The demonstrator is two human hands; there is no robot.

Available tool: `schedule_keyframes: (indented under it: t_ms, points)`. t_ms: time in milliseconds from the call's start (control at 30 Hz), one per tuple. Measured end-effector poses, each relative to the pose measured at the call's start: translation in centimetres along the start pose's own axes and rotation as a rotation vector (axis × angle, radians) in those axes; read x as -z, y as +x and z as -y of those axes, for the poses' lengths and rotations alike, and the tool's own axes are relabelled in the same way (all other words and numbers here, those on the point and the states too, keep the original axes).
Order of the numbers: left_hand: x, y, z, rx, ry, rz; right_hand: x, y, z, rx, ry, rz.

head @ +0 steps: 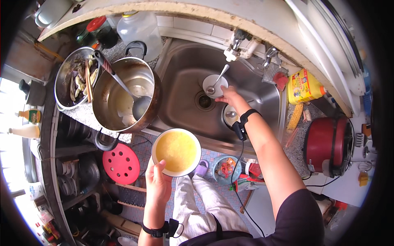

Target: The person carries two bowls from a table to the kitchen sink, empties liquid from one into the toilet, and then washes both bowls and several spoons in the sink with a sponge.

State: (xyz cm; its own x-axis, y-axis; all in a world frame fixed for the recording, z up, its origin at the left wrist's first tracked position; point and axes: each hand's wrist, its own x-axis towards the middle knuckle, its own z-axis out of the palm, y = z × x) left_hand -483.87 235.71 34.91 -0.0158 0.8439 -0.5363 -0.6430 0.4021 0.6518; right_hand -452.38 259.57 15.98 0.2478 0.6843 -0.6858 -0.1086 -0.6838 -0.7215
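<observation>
My left hand (158, 175) grips the rim of a white bowl filled with yellow soup (176, 151), thumb over the edge, above the floor in front of the sink. Over the stainless steel sink (184, 64), my right hand (229, 95) holds a small white bowl (207, 80) with a metal spoon (219, 77) lying in it. Below my right wrist sits another bowl (227, 120) in the sink, partly hidden by the arm. To the left stands a large pot (100, 101) with a ladle (121, 83) in it and some liquid at its bottom.
Left of the pot is a metal colander (66, 92) with peels and chopsticks. Taps (235, 46) rise behind the sink. On the right are a yellow jug (303, 86), a corn cob (295, 118) and a red rice cooker (326, 147). A red round stool (121, 163) and waste bin (226, 181) stand below.
</observation>
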Motion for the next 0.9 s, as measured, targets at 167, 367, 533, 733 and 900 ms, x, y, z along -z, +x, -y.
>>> schedule_keyframes:
  t_ms: [167, 367, 533, 733, 900]
  points:
    - [-0.2, -0.8, 0.0, -0.007, 0.013, -0.017, 0.8, 0.4, 0.0, -0.03, 0.083, 0.015]
    - [-1.5, -2.1, 0.0, 0.028, 0.026, 0.053, 3.2, -8.6, 1.3, 0.116, -0.119, 0.139]
    - [-1.6, -4.4, -0.4, 0.079, 0.127, 0.194, 6.2, -27.8, 2.8, 0.243, 0.092, 0.44]
    - [-2.9, -7.1, 1.0, 0.256, 0.294, 0.407, 5.3, -44.0, -7.9, 0.178, 0.247, 0.453]
    - [-3.5, -12.5, 2.2, 0.323, 0.521, 0.702, 2.2, -53.0, -15.8, 0.202, 0.799, 0.217]
